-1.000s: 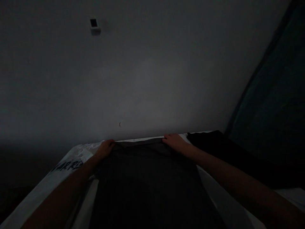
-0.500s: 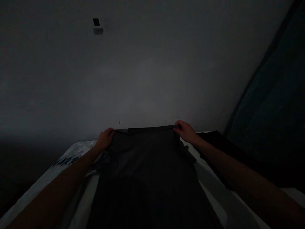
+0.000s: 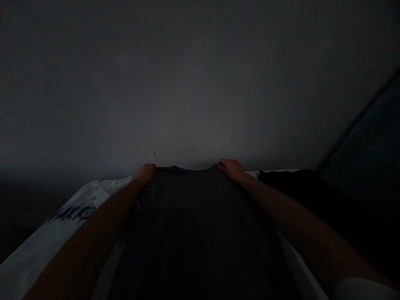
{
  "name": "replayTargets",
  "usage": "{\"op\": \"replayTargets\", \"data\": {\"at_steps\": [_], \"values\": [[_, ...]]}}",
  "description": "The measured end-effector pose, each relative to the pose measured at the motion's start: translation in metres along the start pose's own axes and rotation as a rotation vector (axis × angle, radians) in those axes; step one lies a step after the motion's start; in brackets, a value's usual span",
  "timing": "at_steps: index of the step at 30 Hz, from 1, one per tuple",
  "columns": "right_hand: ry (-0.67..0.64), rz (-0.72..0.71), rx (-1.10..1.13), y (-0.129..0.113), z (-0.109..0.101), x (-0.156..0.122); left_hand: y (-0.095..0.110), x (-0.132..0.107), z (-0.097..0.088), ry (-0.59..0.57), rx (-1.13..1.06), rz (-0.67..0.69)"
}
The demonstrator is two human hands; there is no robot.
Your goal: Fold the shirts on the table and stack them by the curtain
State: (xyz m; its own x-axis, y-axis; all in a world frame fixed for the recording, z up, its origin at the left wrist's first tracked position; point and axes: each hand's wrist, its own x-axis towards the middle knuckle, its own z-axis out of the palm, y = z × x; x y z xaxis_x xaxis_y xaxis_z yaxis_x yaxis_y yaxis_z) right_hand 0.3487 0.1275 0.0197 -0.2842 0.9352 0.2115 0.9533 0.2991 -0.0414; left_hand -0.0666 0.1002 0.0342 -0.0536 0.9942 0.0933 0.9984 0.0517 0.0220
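Along the top of your work surface, the dark grey T-shirt (image 3: 193, 233) lies spread out and runs toward you, with its neckline (image 3: 174, 168) at the far end, close to the wall. Your left hand (image 3: 146, 174) sits on the shirt's far edge, just left of that neckline, and your right hand (image 3: 230, 170) sits on the same edge just right of it. The hands are well apart, with the neckline between them. Your fingers (image 3: 225, 163) bend over the cloth on the right; on both sides the light is too dim to tell whether you are pinching the fabric or only resting on it.

Left of the shirt, a white plastic sheet (image 3: 75, 216) with dark printed lettering runs under the shirt's edge. Right of the shirt, just past your right hand, lies a black heap of cloth (image 3: 287, 183). Farther right of the shirt, a dark teal panel (image 3: 365, 146) stands against the grey wall (image 3: 200, 83) — its lower end is lost in shadow.
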Motion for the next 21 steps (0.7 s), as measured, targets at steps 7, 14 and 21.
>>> {"op": "replayTargets", "data": {"at_steps": [7,14,21], "values": [[-0.053,0.003,0.023,-0.010,0.044,0.025,0.014,0.013,0.036,-0.006,-0.015,-0.028],[0.109,-0.142,0.131,-0.003,0.010,-0.018,0.018,-0.056,0.017,0.141,-0.105,0.137],[-0.049,-0.102,0.473,0.021,-0.050,-0.248,-0.018,-0.264,-0.003,-0.021,-0.319,0.216]]}}
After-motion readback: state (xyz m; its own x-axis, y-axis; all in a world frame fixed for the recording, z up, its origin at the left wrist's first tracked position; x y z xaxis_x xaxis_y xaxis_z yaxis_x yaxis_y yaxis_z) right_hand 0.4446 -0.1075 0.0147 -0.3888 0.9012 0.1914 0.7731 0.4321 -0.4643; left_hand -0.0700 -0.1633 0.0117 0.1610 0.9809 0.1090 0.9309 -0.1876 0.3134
